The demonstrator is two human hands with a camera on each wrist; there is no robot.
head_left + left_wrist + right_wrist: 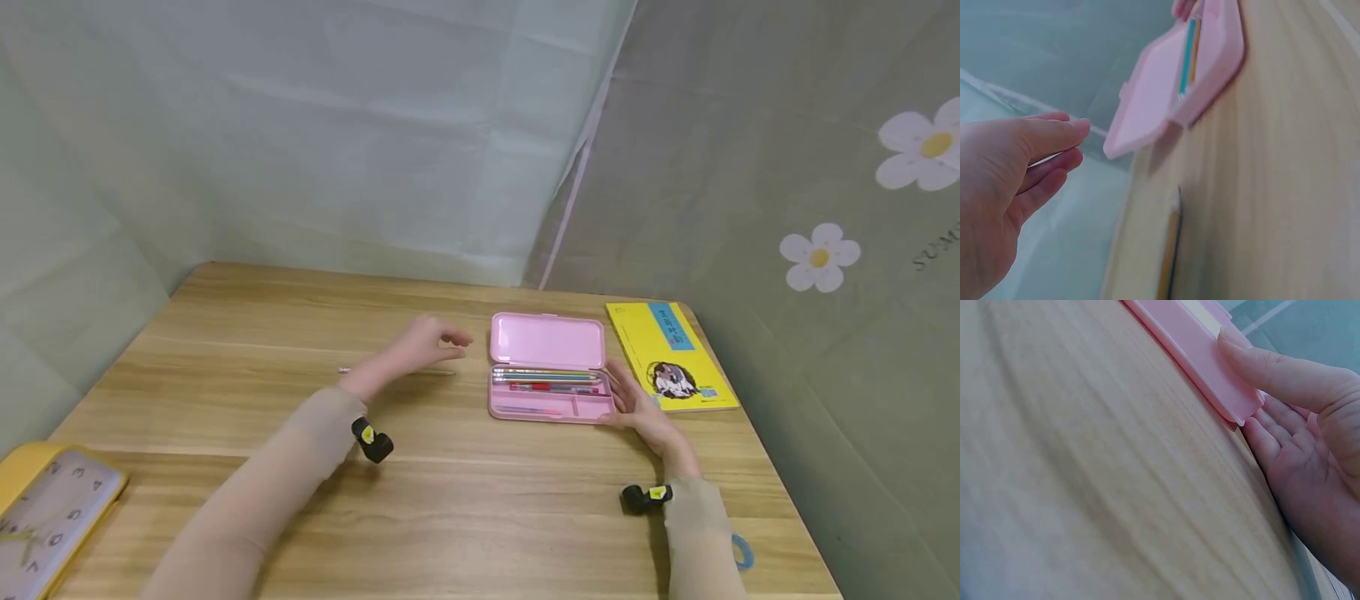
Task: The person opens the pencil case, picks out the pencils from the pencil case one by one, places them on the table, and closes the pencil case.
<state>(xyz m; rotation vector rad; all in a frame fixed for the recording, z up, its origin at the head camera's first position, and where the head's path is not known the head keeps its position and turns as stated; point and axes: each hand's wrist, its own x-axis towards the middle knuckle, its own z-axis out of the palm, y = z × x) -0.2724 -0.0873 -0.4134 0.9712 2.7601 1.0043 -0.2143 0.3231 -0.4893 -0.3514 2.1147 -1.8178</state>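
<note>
A pink pencil case (551, 419) lies on the table with its lid (547, 340) folded back. Inside it are several pencils (543, 377), a red-capped pen (551, 388) and a slim item with a pinkish tip (528, 410). My right hand (645, 417) grips the case's right end, thumb at the front rim and fingers along the side; the right wrist view shows the thumb (1266, 372) over the edge. Left of the case, my left hand (416, 350) hovers with fingers bent and nothing between them. Below it on the table lies a single pencil (435, 372), partly hidden by the wrist in the head view.
A yellow book (652, 346) lies right of the case, close to my right hand. At the near left stands a yellow clock (63, 500). A blue ring-shaped thing (742, 552) shows beside my right sleeve. Curtains hang behind the table's back edge.
</note>
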